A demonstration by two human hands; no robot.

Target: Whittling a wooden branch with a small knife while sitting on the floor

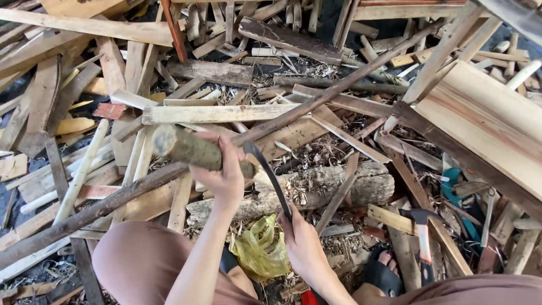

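Note:
My left hand (224, 175) grips a short round piece of branch (183, 148) with greenish bark, held slanted with its cut end up and to the left. Its lower end rests on a thick rough log (333, 189) lying across the ground. My right hand (303, 243) is closed around the handle of a curved dark blade (266, 170). The blade's tip reaches the lower end of the branch, right beside my left hand.
Planks, sticks and wood offcuts cover the ground all around. A long dark pole (316, 101) runs diagonally across. A hammer (422, 231) lies at the right near my sandalled foot (384, 271). A yellow plastic bag (261, 248) sits between my knees.

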